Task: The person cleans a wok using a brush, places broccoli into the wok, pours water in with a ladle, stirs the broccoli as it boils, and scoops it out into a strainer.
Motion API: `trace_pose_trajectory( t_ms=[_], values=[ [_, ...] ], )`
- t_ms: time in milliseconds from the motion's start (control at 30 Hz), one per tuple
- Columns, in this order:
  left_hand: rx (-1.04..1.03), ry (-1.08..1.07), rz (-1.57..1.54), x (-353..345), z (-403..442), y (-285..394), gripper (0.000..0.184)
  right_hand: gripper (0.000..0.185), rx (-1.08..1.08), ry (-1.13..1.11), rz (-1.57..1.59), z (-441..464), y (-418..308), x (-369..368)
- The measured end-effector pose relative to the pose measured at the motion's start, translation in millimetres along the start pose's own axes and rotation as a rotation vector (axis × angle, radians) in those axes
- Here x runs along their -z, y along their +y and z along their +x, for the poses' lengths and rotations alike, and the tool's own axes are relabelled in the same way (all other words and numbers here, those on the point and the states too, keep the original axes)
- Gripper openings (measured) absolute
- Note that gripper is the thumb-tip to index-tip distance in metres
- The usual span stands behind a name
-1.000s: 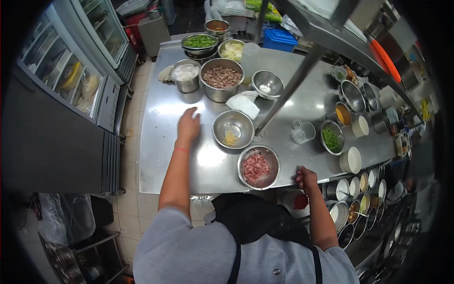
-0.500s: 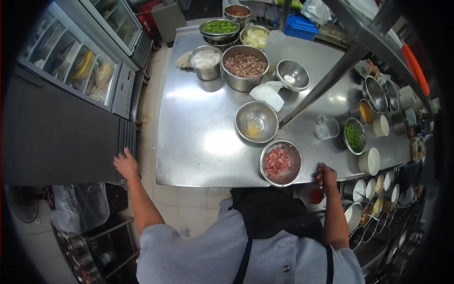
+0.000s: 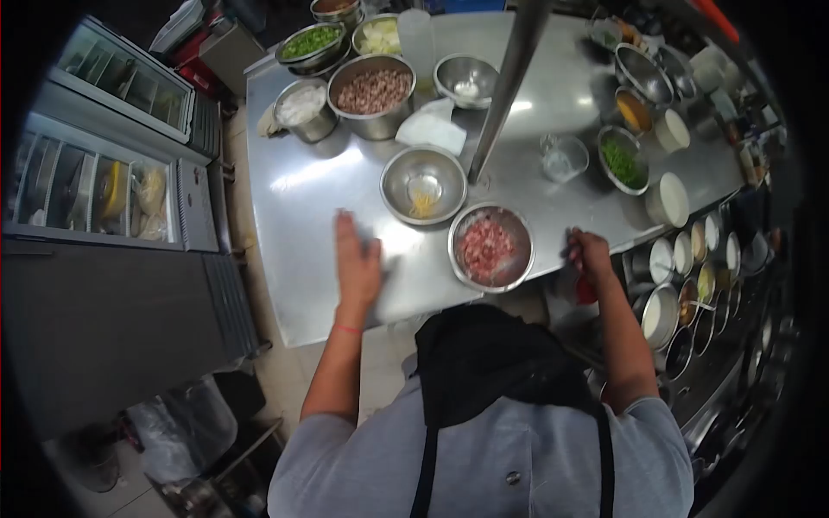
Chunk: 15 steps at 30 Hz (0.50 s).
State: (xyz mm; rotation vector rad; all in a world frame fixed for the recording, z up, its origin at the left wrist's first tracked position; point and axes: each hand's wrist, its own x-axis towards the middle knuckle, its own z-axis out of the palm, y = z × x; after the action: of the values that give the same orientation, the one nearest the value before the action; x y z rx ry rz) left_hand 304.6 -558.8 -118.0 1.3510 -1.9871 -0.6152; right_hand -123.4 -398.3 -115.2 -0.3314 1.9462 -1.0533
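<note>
My left hand is over the table's left front part, its fingers stretched out and nothing in it. Nearest to it is a steel bowl with a small heap of thin yellow shreds. Right of that, by the front edge, stands a steel bowl of raw pink meat pieces. My right hand is at the table edge, right of the meat bowl, with its fingers curled closed. Something red shows just under it; whether the hand holds it is unclear.
Behind stand pots of chopped meat and white stuff, plus bowls of cut greens. A steel post rises from the table beside a white cloth. At right are a clear jug and several seasoning pots.
My left hand has swung right, from beside the fridge to over the table. The view has shifted, and my right hand stays closed near the table edge.
</note>
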Motion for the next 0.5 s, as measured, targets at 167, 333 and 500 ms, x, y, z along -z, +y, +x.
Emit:
trace_pose_trajectory(
  t_ms=[167, 333, 500],
  values=[
    [0.279, -0.058, 0.792, 78.4, -97.4, -106.2, 0.075, 0.023, 0.112, -0.039, 0.105, -16.5, 33.0, 12.4],
    [0.807, 0.577, 0.942, 251.3, -104.7, -121.9, 0.077, 0.035, -0.158, -0.065, 0.068, -87.2, 148.0, 42.0],
    [0.265, 0.477, 0.231, 143.7, -11.9, -11.0, 0.068, 0.086, -0.385, -0.073, 0.023, -185.6, 283.8, 36.1]
  ],
)
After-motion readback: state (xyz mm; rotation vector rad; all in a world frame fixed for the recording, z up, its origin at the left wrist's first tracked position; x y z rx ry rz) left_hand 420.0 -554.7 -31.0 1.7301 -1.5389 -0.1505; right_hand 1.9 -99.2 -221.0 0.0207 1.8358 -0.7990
